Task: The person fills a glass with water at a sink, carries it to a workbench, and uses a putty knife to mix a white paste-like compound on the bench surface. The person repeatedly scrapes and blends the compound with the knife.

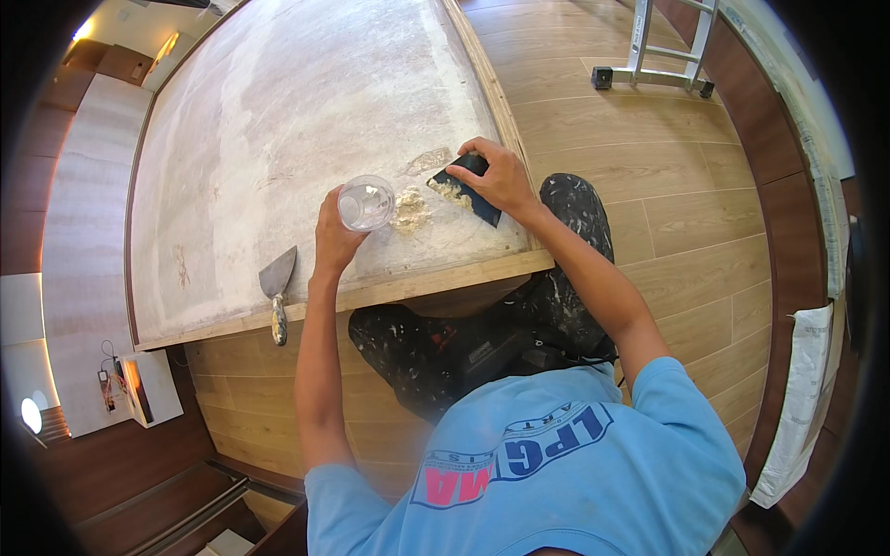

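Observation:
My left hand (336,236) is wrapped round a clear plastic cup (366,203), tilted so that its round opening faces up toward me. In my right hand (499,178) is a flat black scraper (476,196), gripped by its upper edge, with pale paste smeared along its left side. Between the cup and the scraper lies a small heap of crumbly cream-coloured paste (409,209) on the whitish board (306,111). A putty knife (279,276) with a wide metal blade rests at the board's near edge, left of my left forearm, its stained handle sticking out past the edge.
A wooden strip (445,281) edges the board. An aluminium ladder (663,60) stands on the wood-plank floor (667,222) at the far right. My paint-spattered trousers (417,357) are close under the board's near edge. Wires hang by a panel (153,389) at the left.

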